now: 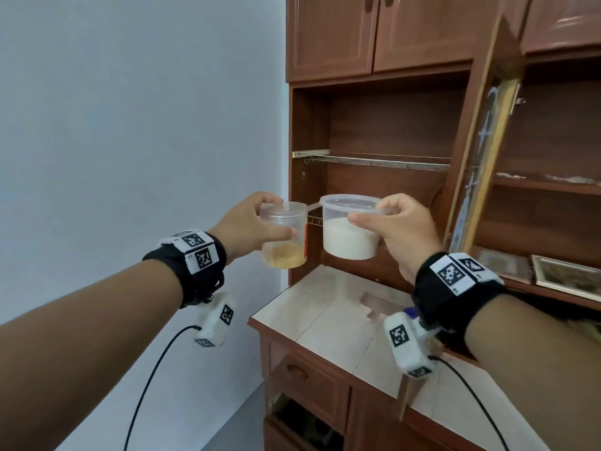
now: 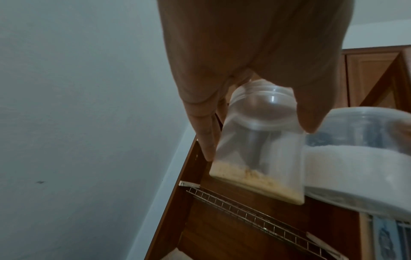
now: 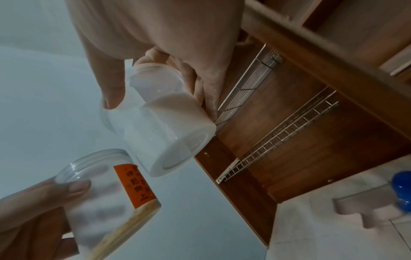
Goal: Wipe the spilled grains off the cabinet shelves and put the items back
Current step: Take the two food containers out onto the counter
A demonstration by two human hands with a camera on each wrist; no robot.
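My left hand (image 1: pixel 257 222) grips a clear plastic jar (image 1: pixel 286 236) with an orange label and a thin layer of yellow-brown grains at its bottom; the jar (image 2: pixel 260 154) and the jar (image 3: pixel 106 198) show in both wrist views. My right hand (image 1: pixel 396 229) holds a round clear tub (image 1: pixel 351 227) about half full of white grains, thumb on its near rim; the tub (image 3: pixel 169 133) shows from below. Both are held up side by side in front of the open cabinet (image 1: pixel 383 125), level with its lower wire rack (image 1: pixel 315 219). An upper wire shelf (image 1: pixel 377 161) stands bare.
A tiled counter (image 1: pixel 325 323) lies below the hands, with a pinkish cloth (image 1: pixel 377 304) on it and a blue-capped thing (image 3: pixel 402 186) beside. An open cabinet door (image 1: pixel 487 141) juts out on the right. Framed pictures (image 1: pixel 562 275) sit on a right-hand shelf. A pale wall (image 1: pixel 130 125) stands left.
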